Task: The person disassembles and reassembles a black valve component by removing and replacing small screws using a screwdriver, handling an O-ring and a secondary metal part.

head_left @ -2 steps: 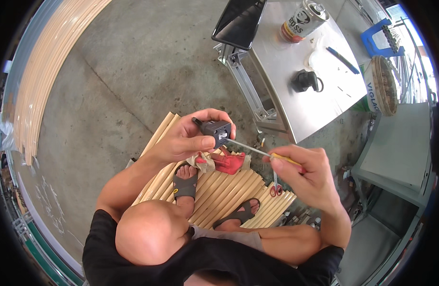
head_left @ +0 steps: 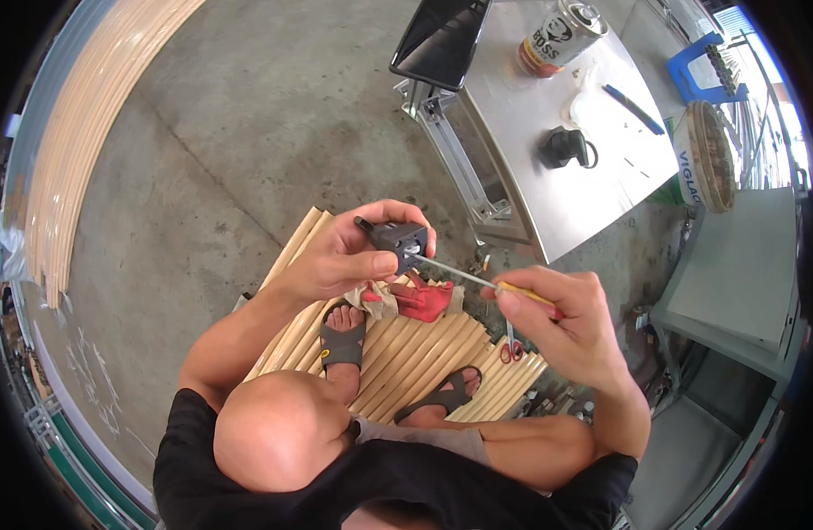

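Observation:
My left hand [head_left: 362, 247] is closed round a small black box-shaped part [head_left: 399, 238], its open face turned to the right. Something whitish shows inside that opening. In my right hand [head_left: 561, 318] I grip a screwdriver [head_left: 521, 291] by its yellow and red handle. Its thin metal shaft points left, and the tip sits at the opening of the black part. How deep the tip goes in cannot be seen. Below my hands lies a red and grey work glove [head_left: 424, 301], on pale tubes by my feet.
A metal table [head_left: 601, 199] at the upper right bears a phone [head_left: 442, 40], a drink can [head_left: 558, 40], a blue pen [head_left: 634, 109] and a black fitting [head_left: 566, 147]. Red-handled scissors [head_left: 511, 351] lie by the pale tubes [head_left: 406, 362]. A bucket [head_left: 689, 159] stands behind the table.
The screwdriver and my right hand have shifted very slightly to the left, toward the black part. My left hand stays in place.

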Demonstrator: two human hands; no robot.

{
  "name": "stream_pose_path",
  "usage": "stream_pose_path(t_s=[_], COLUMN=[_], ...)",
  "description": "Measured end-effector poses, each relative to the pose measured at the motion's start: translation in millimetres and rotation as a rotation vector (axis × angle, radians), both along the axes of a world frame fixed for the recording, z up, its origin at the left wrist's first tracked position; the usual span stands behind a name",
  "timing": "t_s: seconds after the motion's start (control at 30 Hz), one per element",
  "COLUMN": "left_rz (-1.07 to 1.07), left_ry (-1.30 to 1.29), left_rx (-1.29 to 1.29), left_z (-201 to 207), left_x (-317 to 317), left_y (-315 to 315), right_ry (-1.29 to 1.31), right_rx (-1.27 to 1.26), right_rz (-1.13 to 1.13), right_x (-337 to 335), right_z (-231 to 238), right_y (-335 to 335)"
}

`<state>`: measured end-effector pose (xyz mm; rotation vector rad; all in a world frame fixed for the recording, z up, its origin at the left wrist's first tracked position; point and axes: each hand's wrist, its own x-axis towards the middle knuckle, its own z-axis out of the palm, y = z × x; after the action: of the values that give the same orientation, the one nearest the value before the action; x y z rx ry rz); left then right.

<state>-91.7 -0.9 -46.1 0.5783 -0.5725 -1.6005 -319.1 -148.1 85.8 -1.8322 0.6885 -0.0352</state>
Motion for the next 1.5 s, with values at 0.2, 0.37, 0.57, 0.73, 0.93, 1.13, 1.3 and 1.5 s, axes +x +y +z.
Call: stream_pose_path(t_s=[0.2, 0.37, 0.57, 0.73, 0.93, 1.13, 1.3, 1.5], left_rz=[0.001, -0.014, -0.012, 0.020, 0.005, -0.019, 0.005, 0.044], left_ry=[-0.051, -0.089, -0.151, -0.266, -0.524, -0.587, -0.587, -0.528], left_rx=[-0.005, 0.017, 0.006, 0.049, 0.067, 0.046, 0.048, 0.010], left_z=[0.3, 8.5, 10.6, 17.4, 33.7, 37.8, 31.2, 28.2], left_x=[-1.6, -0.5, -1.7, -5.7, -0.1, -2.0, -6.4, -9.1], left_y=[0.6, 2.1, -1.2, -2.6, -3.9, -6.4, 2.3, 4.3], right_ry=[-0.015, 0.000, 0.029, 0.090, 0.154, 0.156, 0.167, -0.255], right_rx=[0.004, 0.050, 0.033, 0.258, 0.829, 0.883, 0.457, -0.611], right_rz=[0.009, -0.019, 0.001, -0.041, -0.122, -0.057, -0.001, 0.303], right_x=[-0.5, -5.0, -9.8, -12.8, -19.1, -24.0, -20.0, -28.6], right_z=[-10.4, -8.2, -9.4, -9.8, -11.7, -21.3, -10.3, -41.8], right_y=[2.6, 1.4, 1.3, -3.0, -12.4, -8.8, 1.7, 4.9])
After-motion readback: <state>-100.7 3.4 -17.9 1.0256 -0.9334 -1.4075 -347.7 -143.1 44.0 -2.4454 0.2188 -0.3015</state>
